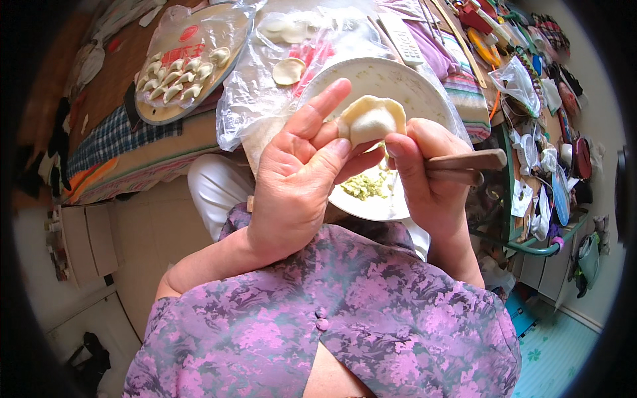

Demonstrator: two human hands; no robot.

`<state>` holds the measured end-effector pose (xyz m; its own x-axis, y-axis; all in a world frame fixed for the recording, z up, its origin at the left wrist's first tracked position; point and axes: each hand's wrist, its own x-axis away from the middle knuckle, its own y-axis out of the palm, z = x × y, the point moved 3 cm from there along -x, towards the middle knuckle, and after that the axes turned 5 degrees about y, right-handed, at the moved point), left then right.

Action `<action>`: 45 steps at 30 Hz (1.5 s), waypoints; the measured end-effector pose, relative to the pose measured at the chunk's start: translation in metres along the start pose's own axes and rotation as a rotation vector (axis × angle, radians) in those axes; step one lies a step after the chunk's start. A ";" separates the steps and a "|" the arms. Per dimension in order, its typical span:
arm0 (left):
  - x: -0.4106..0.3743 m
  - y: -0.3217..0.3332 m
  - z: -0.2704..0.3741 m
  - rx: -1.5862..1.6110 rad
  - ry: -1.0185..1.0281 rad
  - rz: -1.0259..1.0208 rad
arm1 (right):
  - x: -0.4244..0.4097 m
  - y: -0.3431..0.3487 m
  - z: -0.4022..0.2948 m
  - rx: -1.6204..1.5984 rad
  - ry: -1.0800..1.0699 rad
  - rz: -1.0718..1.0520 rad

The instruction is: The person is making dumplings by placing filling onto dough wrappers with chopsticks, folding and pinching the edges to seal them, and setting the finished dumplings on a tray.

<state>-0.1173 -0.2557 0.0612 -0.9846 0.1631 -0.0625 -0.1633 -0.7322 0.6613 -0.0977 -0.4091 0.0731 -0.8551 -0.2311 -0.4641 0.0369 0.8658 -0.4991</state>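
Observation:
A dumpling (372, 119) with a pinched, wavy rim is held up between my two hands. My left hand (303, 174) grips its left side between thumb and fingers, the index finger stretched out. At its lower right edge, my right hand (433, 169) pinches the dough with the thumb. A pair of wooden chopsticks (465, 161) is tucked in the right hand, ends sticking out to the right. Below lies a large white plate (428, 97) with green chopped filling (366, 186) near its front. A round dumpling wrapper (288, 71) rests on the plastic sheet (239, 107) behind my left hand.
On the left, a round board (149, 112) under a plastic bag carries several finished dumplings (174, 79). More wrappers (293, 30) lie under plastic at the back. A white remote control (400, 40) sits beyond the plate. To the right stands a table crowded with household items (532, 134).

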 end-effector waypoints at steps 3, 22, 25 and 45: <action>-0.001 0.003 -0.001 0.027 0.024 0.005 | -0.002 0.000 -0.002 -0.012 -0.011 -0.006; 0.000 -0.009 -0.007 0.269 -0.149 0.013 | -0.006 -0.001 -0.002 0.004 0.081 0.023; 0.000 -0.010 -0.009 0.143 -0.144 0.066 | -0.004 -0.004 -0.002 0.053 0.020 0.020; -0.026 -0.117 0.055 0.090 0.062 0.448 | 0.008 -0.022 -0.002 -0.057 0.160 0.087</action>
<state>-0.0693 -0.1381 0.0267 -0.9591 -0.1988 0.2015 0.2830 -0.6607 0.6952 -0.1062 -0.4289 0.0821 -0.9214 -0.0846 -0.3793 0.0888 0.9044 -0.4174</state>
